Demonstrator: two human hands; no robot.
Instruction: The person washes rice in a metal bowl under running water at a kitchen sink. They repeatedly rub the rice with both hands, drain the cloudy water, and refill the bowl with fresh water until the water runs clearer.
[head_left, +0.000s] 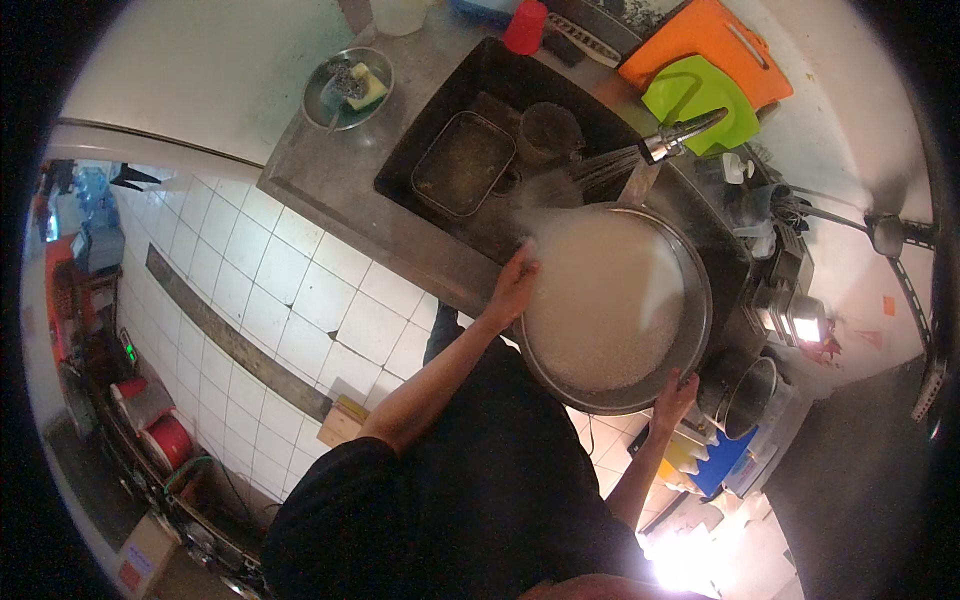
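Observation:
A large round metal bowl (697, 307) is tilted over the near right part of the dark sink (420, 142). Cloudy whitish liquid (600, 292) fills much of it and reaches the rim on the sink side, where it seems to spill over. My left hand (517, 281) grips the bowl's left rim. On the lower right rim, my right hand (677, 397) holds it from the near side. Water (611, 166) sprays from a chrome faucet (664, 144) just beyond the bowl. A rectangular metal pan (465, 165) and a dark round pot (550, 129) lie in the sink.
Left of the sink, a metal bowl (309, 105) holds a sponge (367, 86) and a scouring pad. A red cup (525, 28) stands at the sink's back corner. Orange (712, 45) and green (705, 97) cutting boards lean behind the faucet. Pots (752, 397) sit at right.

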